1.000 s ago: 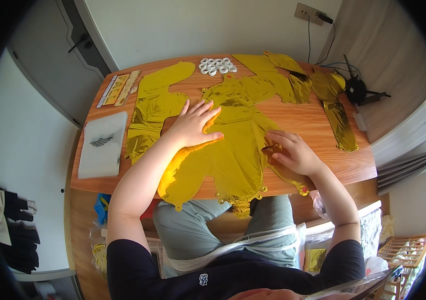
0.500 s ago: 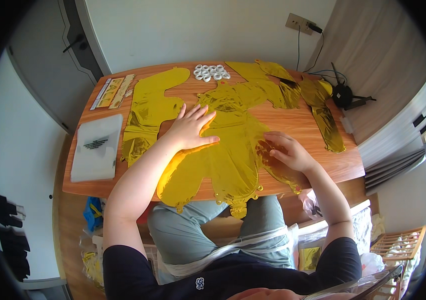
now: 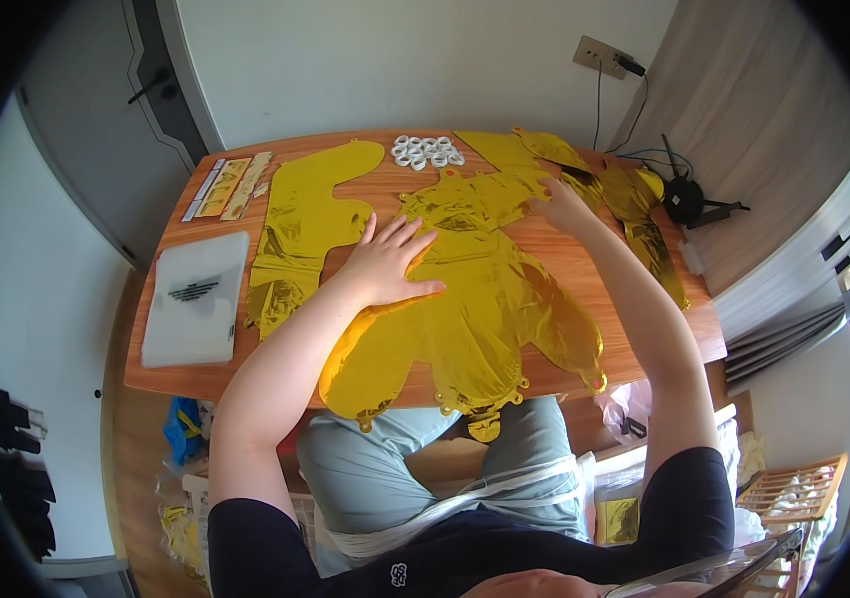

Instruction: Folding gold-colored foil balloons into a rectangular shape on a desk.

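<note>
A flat, uninflated gold foil balloon (image 3: 475,314) with several rounded lobes lies across the middle of the table, its lower lobes hanging over the near edge. My left hand (image 3: 391,264) rests flat on its left part, fingers spread. My right hand (image 3: 556,206) reaches to the balloon's far right lobe, its fingers bent and closed at the foil edge; the fingertips are partly hidden. To the left lies another flat gold foil balloon (image 3: 297,204). More gold foil (image 3: 500,149) lies at the far right, and a further gold piece (image 3: 634,194) is partly behind my right forearm.
White rings of tape or ribbon (image 3: 425,151) sit at the table's far edge. A stack of clear plastic bags (image 3: 190,329) and printed paper strips (image 3: 220,189) lie at the left. A black router (image 3: 684,199) with cables stands at the far right. The wooden table (image 3: 584,269) has rounded edges.
My right hand has moved away from the balloon's lower right lobe, up to its far right lobe, uncovering the lower one. My left hand stays spread on the foil. The view has shifted slightly.
</note>
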`<action>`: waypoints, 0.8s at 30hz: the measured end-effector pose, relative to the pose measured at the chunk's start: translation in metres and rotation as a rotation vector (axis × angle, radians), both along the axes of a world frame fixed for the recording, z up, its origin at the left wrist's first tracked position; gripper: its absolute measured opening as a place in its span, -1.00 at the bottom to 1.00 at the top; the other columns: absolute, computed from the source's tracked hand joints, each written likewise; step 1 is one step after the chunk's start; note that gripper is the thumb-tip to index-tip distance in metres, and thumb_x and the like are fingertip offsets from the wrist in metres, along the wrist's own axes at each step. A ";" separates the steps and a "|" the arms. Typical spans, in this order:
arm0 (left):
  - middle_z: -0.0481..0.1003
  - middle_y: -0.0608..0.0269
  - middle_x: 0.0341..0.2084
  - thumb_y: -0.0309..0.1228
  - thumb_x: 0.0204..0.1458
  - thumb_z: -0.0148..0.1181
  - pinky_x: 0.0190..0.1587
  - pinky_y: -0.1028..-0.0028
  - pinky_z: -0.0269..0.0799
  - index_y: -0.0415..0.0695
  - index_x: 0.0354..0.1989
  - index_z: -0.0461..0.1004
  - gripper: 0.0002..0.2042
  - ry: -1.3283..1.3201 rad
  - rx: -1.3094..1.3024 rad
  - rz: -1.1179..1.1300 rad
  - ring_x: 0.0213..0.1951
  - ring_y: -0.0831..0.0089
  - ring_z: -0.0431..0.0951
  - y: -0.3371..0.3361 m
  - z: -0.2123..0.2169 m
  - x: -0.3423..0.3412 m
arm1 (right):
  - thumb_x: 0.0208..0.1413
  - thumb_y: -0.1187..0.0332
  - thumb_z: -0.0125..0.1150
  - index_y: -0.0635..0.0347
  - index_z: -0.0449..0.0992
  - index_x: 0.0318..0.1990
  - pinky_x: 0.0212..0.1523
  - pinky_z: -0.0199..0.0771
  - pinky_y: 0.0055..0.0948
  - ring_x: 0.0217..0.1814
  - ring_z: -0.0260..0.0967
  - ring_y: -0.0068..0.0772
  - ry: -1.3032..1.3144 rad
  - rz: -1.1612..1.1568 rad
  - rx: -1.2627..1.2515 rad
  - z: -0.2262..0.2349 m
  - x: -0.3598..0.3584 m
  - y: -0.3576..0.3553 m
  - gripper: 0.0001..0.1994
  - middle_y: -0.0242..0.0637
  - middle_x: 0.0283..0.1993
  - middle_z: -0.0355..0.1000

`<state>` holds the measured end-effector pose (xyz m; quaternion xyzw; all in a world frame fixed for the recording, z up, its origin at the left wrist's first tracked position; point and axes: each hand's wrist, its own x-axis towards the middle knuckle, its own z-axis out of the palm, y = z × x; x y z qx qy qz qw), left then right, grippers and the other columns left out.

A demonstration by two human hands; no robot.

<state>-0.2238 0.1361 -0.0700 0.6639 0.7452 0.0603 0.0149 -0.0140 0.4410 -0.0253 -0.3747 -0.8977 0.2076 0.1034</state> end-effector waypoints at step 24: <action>0.04 0.03 0.54 0.53 0.00 0.01 0.55 -0.12 -0.52 0.12 0.54 0.09 0.02 -0.025 0.026 0.008 0.57 0.10 -0.08 -0.009 0.002 -0.002 | 0.07 0.54 0.40 0.07 -0.05 0.55 -0.17 0.56 -0.32 -0.14 0.50 -0.35 0.611 -0.241 -0.722 0.020 -0.075 -0.039 -0.06 -0.15 0.03 0.47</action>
